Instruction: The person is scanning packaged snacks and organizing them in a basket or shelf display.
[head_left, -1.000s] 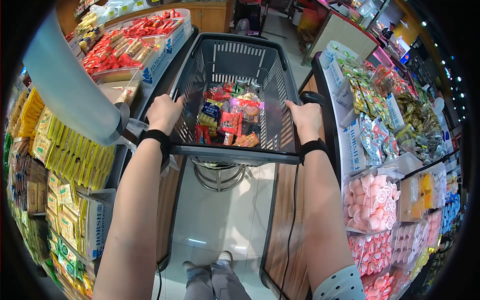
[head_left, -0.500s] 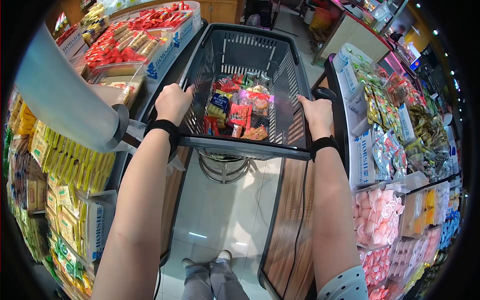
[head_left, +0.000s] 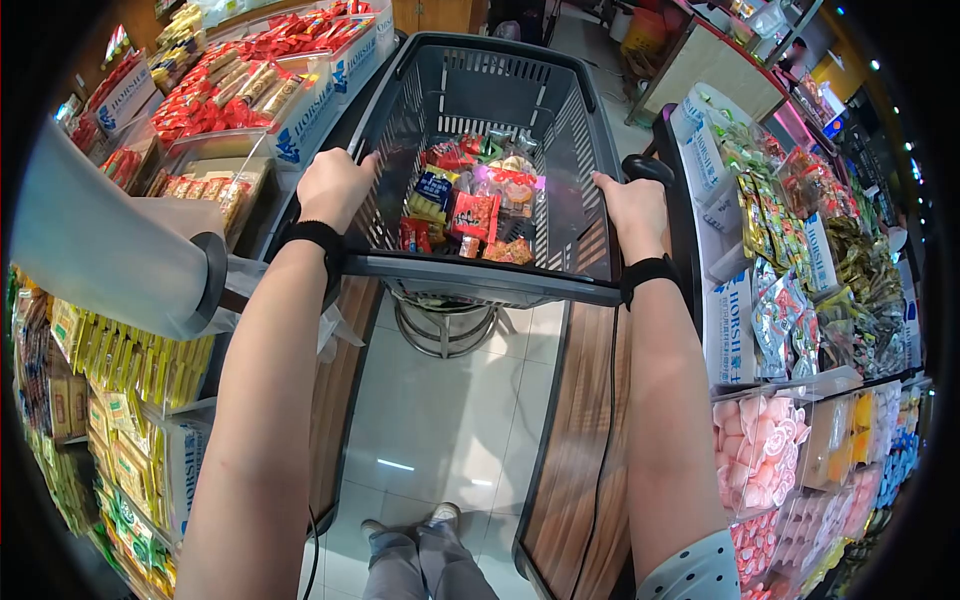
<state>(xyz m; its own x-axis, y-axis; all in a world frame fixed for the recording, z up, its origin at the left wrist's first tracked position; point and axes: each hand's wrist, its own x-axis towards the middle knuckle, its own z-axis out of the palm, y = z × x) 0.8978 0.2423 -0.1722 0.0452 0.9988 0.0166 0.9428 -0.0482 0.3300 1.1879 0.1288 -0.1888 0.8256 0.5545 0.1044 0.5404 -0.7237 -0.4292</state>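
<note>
A dark grey plastic shopping basket [head_left: 480, 278] stands in front of me, above a round metal stool base [head_left: 447, 335]. My left hand [head_left: 335, 190] is closed over its left rim, thumb toward the inside. On the opposite rim, my right hand [head_left: 632, 210] is wrapped round the edge in the same way. Inside lie several wrapped snacks: a red packet [head_left: 474, 216], a blue and yellow packet [head_left: 433, 190], a clear pack with a pink top [head_left: 515, 185] and an orange-red packet [head_left: 508, 251]. Both wrists wear black bands.
Snack displays flank the basket: red packets [head_left: 215, 90] and yellow packets [head_left: 130, 350] at left, green packets [head_left: 760, 215] and pink sweets [head_left: 750, 440] at right. A translucent bag dispenser tube [head_left: 110, 245] juts in from the left. A black cable [head_left: 603, 450] crosses the wooden ledge [head_left: 570, 430].
The basket and both hands appear slightly higher and farther left, the left hand most. The left display and tube have shifted left in view. Both hands keep their hold.
</note>
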